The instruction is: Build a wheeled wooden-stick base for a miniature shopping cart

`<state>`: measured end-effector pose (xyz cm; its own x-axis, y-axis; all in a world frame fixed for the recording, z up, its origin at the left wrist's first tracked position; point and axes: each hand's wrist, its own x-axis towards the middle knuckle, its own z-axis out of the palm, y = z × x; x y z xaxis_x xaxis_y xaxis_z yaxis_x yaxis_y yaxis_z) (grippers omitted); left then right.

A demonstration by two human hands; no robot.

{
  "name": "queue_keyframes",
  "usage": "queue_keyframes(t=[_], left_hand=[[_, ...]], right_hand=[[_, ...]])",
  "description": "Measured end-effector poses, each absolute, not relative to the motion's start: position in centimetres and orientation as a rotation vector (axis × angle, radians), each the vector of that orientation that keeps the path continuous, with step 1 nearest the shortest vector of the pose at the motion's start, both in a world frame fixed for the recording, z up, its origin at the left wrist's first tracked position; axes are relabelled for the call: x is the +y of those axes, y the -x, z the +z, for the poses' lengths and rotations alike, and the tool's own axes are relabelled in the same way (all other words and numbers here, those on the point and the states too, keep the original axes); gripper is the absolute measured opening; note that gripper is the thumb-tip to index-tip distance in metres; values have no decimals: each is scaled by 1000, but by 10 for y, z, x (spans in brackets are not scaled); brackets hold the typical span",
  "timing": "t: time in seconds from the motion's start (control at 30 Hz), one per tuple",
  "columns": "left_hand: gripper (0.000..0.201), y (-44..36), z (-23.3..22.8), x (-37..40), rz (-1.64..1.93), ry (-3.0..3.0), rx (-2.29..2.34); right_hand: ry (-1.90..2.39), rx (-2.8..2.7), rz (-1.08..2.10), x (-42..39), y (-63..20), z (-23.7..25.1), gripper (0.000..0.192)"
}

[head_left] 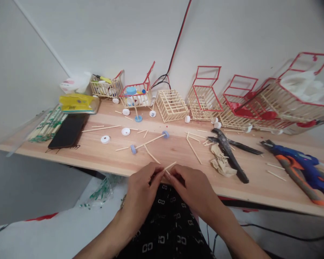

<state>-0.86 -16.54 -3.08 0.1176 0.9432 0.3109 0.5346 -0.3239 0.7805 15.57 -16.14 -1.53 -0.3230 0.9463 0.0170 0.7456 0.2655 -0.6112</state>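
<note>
At the table's front edge my left hand and my right hand meet, fingertips pinched together. Between them is a short thin wooden stick, its free end pointing up and to the right. A second small piece seems to lie in the right fingertips; the fingers partly hide it. Just beyond my hands, a stick axle with a blue bottle-cap wheel at one end and another blue cap near the other lies on the wood. A bent pair of joined sticks lies close to my left hand.
Small stick carts with red handles, such as one cart, line the wall. On the right lie a black cutter, crumpled paper, pliers and a blue glue gun. A phone and packed sticks are left.
</note>
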Motion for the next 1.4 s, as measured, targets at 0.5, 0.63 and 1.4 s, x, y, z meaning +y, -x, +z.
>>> queue_keyframes(t=[0.5,0.63,1.4], left_hand=[[16,5,-32,-164,1117,-2134,1347],[14,7,-30,-162,1104,-2109,1330],[47,48,-48,-143,1055,-2738,1407]], right_hand=[[1551,-2126,720,-160,-158,-19,17],[1542,-2140,678,-161,-158,-21,16],[1630,-2127,653,-165,-153,-20,16]])
